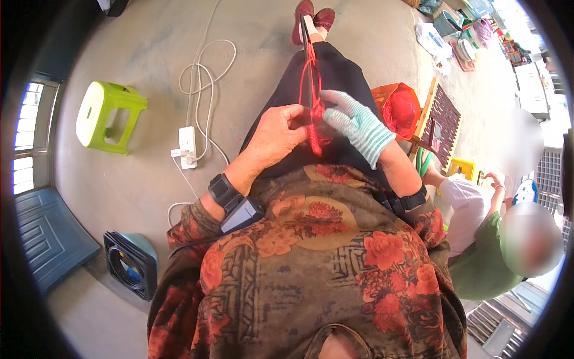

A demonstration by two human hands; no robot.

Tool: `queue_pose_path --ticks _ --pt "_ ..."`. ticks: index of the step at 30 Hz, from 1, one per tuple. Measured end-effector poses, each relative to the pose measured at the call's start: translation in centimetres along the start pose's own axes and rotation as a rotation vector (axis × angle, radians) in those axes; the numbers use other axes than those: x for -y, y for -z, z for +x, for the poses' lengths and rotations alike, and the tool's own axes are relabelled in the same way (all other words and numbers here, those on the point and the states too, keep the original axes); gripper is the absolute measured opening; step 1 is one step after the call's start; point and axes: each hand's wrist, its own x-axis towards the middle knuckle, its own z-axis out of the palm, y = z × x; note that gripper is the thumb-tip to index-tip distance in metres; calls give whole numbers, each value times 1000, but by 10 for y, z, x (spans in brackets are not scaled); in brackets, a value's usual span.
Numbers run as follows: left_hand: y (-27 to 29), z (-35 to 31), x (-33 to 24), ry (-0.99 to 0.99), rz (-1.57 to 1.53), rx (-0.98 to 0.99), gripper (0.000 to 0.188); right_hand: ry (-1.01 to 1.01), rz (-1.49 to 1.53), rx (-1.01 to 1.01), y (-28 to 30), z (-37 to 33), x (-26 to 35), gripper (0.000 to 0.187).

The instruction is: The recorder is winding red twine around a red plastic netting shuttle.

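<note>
My bare left hand (272, 136) pinches a piece of red braided cord (315, 139) between thumb and fingers, in front of my lap. My right hand (357, 124), in a white and green striped glove, meets the same red cord from the other side, its fingers bent around the strands; part of its grip is blurred. Away from me toward my feet runs a long, thin dark strip (307, 45), with loose red strands looped alongside it. The braided end hangs below my fingertips. Where cord and strip join is hidden by my fingers.
To the right stands an orange bag (382, 96) with red yarn (402, 112), beside a wooden-framed rack (439, 122). A person in green (487, 263) sits at the right. On the left are a lime stool (116, 113), a power strip (187, 146) with looped cable, and a black-rimmed bin (128, 266).
</note>
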Motion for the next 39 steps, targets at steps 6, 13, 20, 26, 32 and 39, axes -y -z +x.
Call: queue_pose_path --ticks 6,13,20,26,32,39 --pt "20 -19 -19 97 -76 -259 24 136 -443 8 30 -6 13 59" --pt "74 -71 -100 -117 -783 -146 32 863 -1087 -226 -18 7 64 66" --pt "105 -105 -146 -546 -870 -417 33 413 561 531 3 7 52 17" --pt "113 -66 -75 -178 -449 -722 29 392 698 357 21 -39 32 28" --pt "53 -39 -37 153 -52 -398 31 305 597 277 17 -83 38 27" --pt "-9 -23 -59 138 398 -209 42 313 372 158 19 -106 60 18"
